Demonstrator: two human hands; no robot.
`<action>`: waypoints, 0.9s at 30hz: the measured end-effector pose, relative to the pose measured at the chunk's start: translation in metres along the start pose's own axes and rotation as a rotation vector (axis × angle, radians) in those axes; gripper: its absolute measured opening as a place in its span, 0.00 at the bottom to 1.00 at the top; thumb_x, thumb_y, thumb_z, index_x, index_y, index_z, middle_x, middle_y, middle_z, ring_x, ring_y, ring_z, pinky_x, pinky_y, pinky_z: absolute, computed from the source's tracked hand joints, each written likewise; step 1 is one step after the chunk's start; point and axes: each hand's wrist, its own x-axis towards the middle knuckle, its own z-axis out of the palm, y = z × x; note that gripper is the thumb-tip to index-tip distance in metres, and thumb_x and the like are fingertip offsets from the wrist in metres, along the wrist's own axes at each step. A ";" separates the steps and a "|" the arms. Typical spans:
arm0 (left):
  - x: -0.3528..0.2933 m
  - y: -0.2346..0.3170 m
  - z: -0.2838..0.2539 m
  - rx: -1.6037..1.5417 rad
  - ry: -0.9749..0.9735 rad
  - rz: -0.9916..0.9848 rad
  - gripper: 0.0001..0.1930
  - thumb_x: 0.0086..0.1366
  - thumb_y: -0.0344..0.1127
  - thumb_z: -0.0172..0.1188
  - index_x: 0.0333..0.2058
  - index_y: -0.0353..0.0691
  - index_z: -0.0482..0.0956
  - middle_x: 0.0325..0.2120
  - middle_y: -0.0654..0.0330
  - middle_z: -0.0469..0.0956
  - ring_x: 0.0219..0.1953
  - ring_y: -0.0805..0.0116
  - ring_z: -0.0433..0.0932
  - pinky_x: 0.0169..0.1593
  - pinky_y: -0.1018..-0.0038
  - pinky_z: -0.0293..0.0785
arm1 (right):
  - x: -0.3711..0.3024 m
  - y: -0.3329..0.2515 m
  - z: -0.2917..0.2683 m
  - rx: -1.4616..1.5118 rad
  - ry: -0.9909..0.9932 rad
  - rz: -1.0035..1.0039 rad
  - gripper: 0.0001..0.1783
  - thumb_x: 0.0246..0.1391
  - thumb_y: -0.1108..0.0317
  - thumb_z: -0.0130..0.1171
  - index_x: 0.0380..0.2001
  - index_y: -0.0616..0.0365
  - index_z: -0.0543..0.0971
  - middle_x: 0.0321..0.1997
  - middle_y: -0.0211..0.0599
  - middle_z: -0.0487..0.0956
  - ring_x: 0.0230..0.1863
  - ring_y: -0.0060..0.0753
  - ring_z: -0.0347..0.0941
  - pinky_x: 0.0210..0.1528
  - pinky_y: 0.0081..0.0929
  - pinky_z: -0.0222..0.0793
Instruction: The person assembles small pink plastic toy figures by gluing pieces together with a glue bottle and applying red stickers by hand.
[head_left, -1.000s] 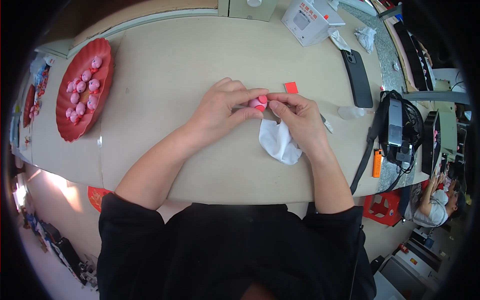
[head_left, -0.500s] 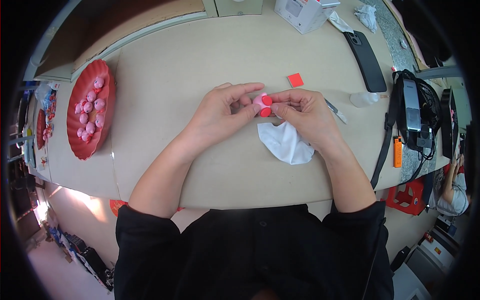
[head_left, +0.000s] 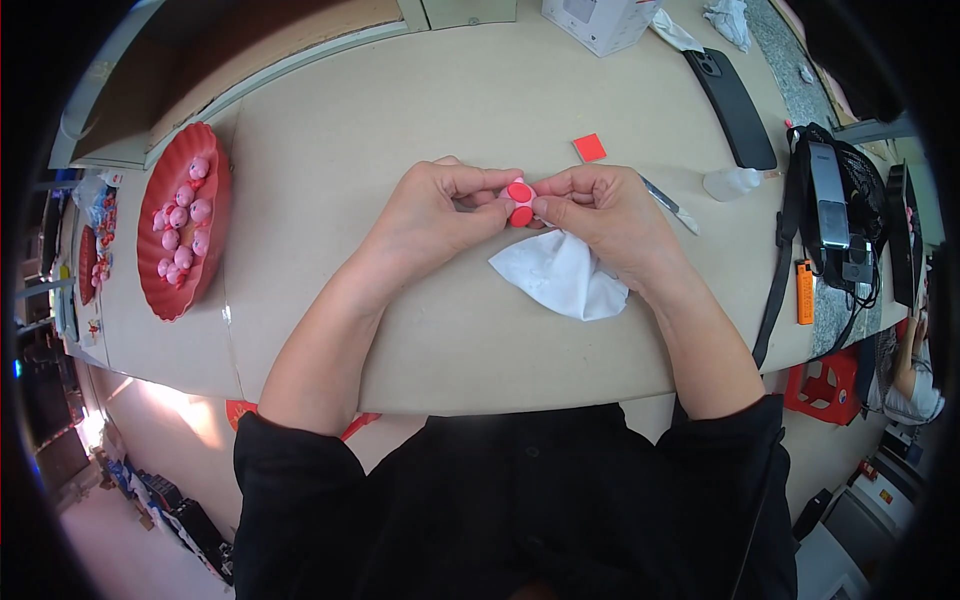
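Note:
Over the middle of the table, a small pink figure with two round red discs [head_left: 520, 193] sits between my two hands. My left hand [head_left: 437, 207] pinches it from the left with thumb and fingers. From the right, thumb and fingertips of my right hand [head_left: 600, 215] close on the same figure. A white cloth [head_left: 560, 277] hangs or lies just below my right hand; whether that hand also holds its top corner I cannot tell. Beyond the hands lies a square red piece [head_left: 589, 148]. A slim metal blade tool [head_left: 670, 205] rests beside my right hand.
At the left stands a scalloped red dish [head_left: 165, 287] with several pink figures. To the right are a small translucent bottle [head_left: 731, 184], a black phone [head_left: 733, 108], an orange knife-like tool [head_left: 805, 292] and a black bag [head_left: 858, 180]. A white box [head_left: 610, 24] stands at the back.
The figure has turned slightly between my fingers and shifted a little to the left. My left fingers have closed more around it. The cloth's left corner has spread leftward.

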 end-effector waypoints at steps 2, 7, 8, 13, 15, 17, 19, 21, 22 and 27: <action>0.000 0.001 -0.002 -0.074 -0.022 -0.043 0.13 0.50 0.29 0.58 0.37 0.38 0.78 0.22 0.66 0.73 0.28 0.80 0.68 0.37 0.82 0.66 | 0.001 -0.001 0.001 0.008 0.008 0.013 0.08 0.47 0.73 0.56 0.29 0.68 0.76 0.24 0.36 0.77 0.25 0.17 0.71 0.26 0.15 0.67; 0.000 0.001 -0.004 -0.078 -0.029 -0.051 0.13 0.50 0.28 0.58 0.38 0.38 0.78 0.22 0.66 0.72 0.28 0.80 0.69 0.37 0.83 0.66 | 0.003 -0.001 0.003 0.021 0.010 0.004 0.07 0.46 0.74 0.57 0.28 0.68 0.76 0.23 0.36 0.77 0.23 0.17 0.71 0.25 0.15 0.66; 0.000 0.000 -0.004 -0.063 -0.028 -0.057 0.14 0.50 0.28 0.57 0.38 0.38 0.78 0.23 0.66 0.72 0.28 0.80 0.69 0.37 0.83 0.66 | 0.002 -0.001 0.004 0.019 0.019 0.007 0.07 0.46 0.74 0.57 0.28 0.68 0.76 0.23 0.36 0.77 0.23 0.17 0.71 0.25 0.15 0.66; 0.000 0.003 -0.005 -0.052 -0.034 -0.063 0.14 0.50 0.29 0.58 0.38 0.39 0.78 0.23 0.65 0.72 0.29 0.80 0.69 0.37 0.82 0.67 | 0.002 0.000 0.004 0.021 0.014 0.004 0.07 0.46 0.73 0.58 0.27 0.68 0.76 0.23 0.36 0.77 0.23 0.17 0.71 0.25 0.15 0.66; 0.000 0.002 -0.005 -0.047 -0.035 -0.074 0.13 0.51 0.29 0.58 0.38 0.39 0.78 0.23 0.65 0.72 0.29 0.80 0.69 0.37 0.82 0.67 | 0.003 0.000 0.004 0.028 0.012 0.010 0.07 0.46 0.73 0.58 0.27 0.68 0.76 0.23 0.36 0.77 0.23 0.18 0.71 0.25 0.15 0.66; 0.000 -0.001 -0.004 -0.057 -0.025 -0.048 0.13 0.51 0.29 0.58 0.38 0.38 0.78 0.22 0.66 0.72 0.28 0.80 0.69 0.36 0.83 0.66 | 0.003 0.002 0.003 0.027 0.013 -0.008 0.08 0.46 0.73 0.58 0.27 0.68 0.76 0.23 0.36 0.77 0.23 0.17 0.71 0.25 0.15 0.66; 0.001 0.000 -0.005 -0.068 -0.032 -0.045 0.13 0.51 0.29 0.58 0.38 0.38 0.78 0.23 0.65 0.72 0.28 0.80 0.69 0.36 0.83 0.66 | 0.003 0.000 0.003 0.032 0.013 -0.002 0.08 0.46 0.73 0.58 0.27 0.68 0.76 0.23 0.36 0.77 0.23 0.18 0.71 0.25 0.14 0.66; 0.001 0.001 -0.005 -0.077 -0.039 -0.043 0.13 0.51 0.29 0.58 0.38 0.38 0.78 0.23 0.65 0.72 0.28 0.80 0.69 0.36 0.83 0.66 | 0.003 0.000 0.003 0.037 0.012 0.004 0.08 0.46 0.73 0.58 0.27 0.68 0.76 0.23 0.36 0.77 0.23 0.18 0.71 0.25 0.14 0.66; 0.000 0.001 -0.005 -0.068 -0.038 -0.045 0.13 0.51 0.30 0.58 0.38 0.38 0.78 0.23 0.65 0.72 0.28 0.79 0.69 0.36 0.83 0.66 | 0.003 0.001 0.003 0.032 0.018 -0.004 0.08 0.46 0.73 0.58 0.27 0.68 0.76 0.23 0.36 0.77 0.23 0.18 0.71 0.25 0.14 0.66; 0.000 0.000 -0.004 -0.045 -0.022 -0.044 0.13 0.51 0.30 0.58 0.38 0.39 0.78 0.23 0.65 0.71 0.28 0.79 0.68 0.36 0.82 0.66 | 0.003 0.001 0.003 0.037 0.010 -0.016 0.08 0.45 0.72 0.59 0.27 0.68 0.76 0.23 0.36 0.77 0.23 0.18 0.71 0.25 0.14 0.66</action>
